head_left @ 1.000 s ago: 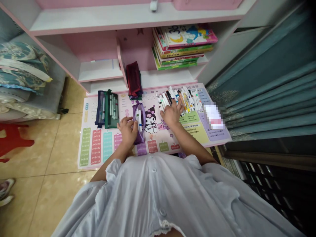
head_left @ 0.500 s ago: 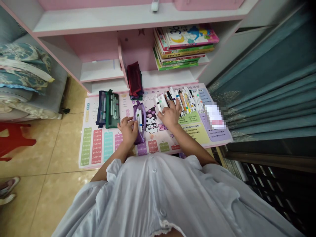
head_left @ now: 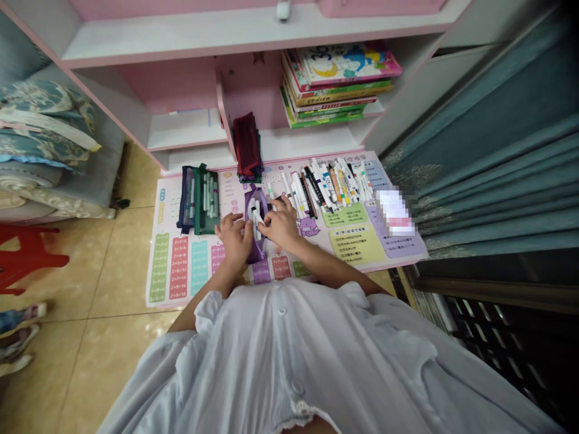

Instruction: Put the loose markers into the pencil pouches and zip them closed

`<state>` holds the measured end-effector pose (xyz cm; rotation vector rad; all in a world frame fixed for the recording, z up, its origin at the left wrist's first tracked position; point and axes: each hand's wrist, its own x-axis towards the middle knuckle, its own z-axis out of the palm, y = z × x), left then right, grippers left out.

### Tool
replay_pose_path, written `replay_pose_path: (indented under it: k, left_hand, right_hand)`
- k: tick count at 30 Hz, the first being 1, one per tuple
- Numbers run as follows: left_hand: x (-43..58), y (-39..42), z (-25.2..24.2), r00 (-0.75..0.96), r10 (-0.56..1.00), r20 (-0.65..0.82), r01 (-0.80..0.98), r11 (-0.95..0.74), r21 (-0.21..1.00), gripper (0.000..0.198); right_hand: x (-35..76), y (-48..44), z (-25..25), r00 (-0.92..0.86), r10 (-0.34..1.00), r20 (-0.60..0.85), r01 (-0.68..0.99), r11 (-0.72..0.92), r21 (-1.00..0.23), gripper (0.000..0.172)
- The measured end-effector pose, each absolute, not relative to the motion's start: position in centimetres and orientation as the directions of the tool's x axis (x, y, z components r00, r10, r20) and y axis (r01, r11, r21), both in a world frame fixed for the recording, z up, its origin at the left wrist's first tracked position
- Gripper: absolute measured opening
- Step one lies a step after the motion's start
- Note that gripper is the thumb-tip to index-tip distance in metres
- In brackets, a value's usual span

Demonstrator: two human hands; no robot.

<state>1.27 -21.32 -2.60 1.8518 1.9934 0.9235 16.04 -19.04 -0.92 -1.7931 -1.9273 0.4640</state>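
Purple pouch (head_left: 259, 248) lies between left hand (head_left: 236, 235) — grip unclear — and right hand (head_left: 280, 225), pinching a marker (head_left: 256, 213).

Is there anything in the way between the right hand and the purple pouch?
No, nothing visible. The right hand is at the open purple pouch, and the left hand is on the opposite side, not between them.
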Motion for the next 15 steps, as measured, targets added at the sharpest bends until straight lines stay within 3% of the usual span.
replay_pose_path:
  k: [11,15]
  left_hand:
    - [1.31,-21.30,-2.47,-0.163,0.961,0.223,0.771,-0.017,0.637,0.023]
    - [1.32,-21.23,-2.56,-0.170,0.961,0.217,0.774,-0.006,0.633,0.022]
  right_hand:
    - [14.90,-19.15,-1.52,-0.122,0.989,0.086,0.866,0.148,-0.477,0.038]
    - [15.43,-18.91,-1.54,-0.087,0.989,0.123,0.859,0.136,-0.493,0.033]
